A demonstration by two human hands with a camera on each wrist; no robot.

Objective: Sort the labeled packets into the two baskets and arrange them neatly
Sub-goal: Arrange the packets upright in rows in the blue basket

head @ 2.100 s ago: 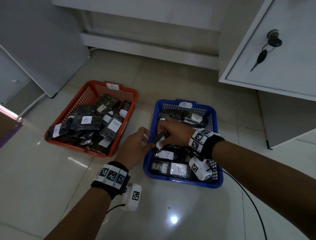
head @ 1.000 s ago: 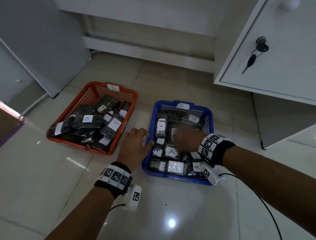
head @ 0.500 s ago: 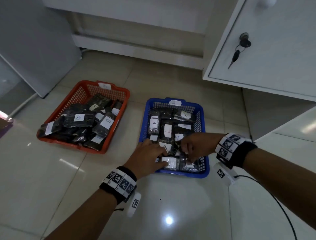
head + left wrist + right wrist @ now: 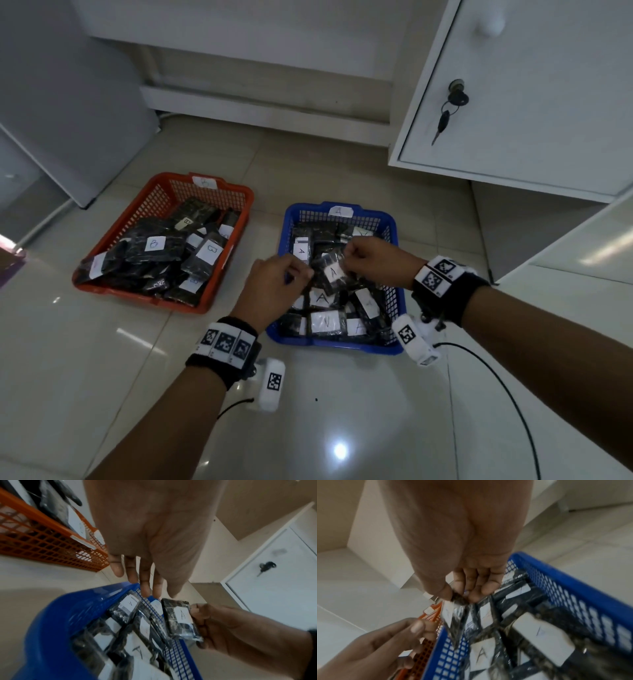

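A blue basket (image 4: 342, 346) tagged A holds rows of dark packets with white A labels. To its left, a red basket (image 4: 130, 222) holds a loose heap of B packets (image 4: 154, 245). My right hand (image 4: 346, 257) pinches the top edge of one A packet (image 4: 330, 274), which hangs tilted just above the middle of the blue basket. The left wrist view shows this packet (image 4: 180, 618) face-on, and the right wrist view shows my thumb and fingers nipping its edge (image 4: 458, 599). My left hand (image 4: 301, 274) hovers at the packet's left side and holds nothing.
A white cabinet door with a key in its lock (image 4: 452, 99) stands at the back right. A grey panel (image 4: 68, 102) leans at the back left. A black cable (image 4: 496, 394) trails over the glossy tiled floor by my right forearm.
Both hands were low at the blue basket's near end. My right hand has since lifted an A packet over the basket's middle, and my left hand has come up beside it.
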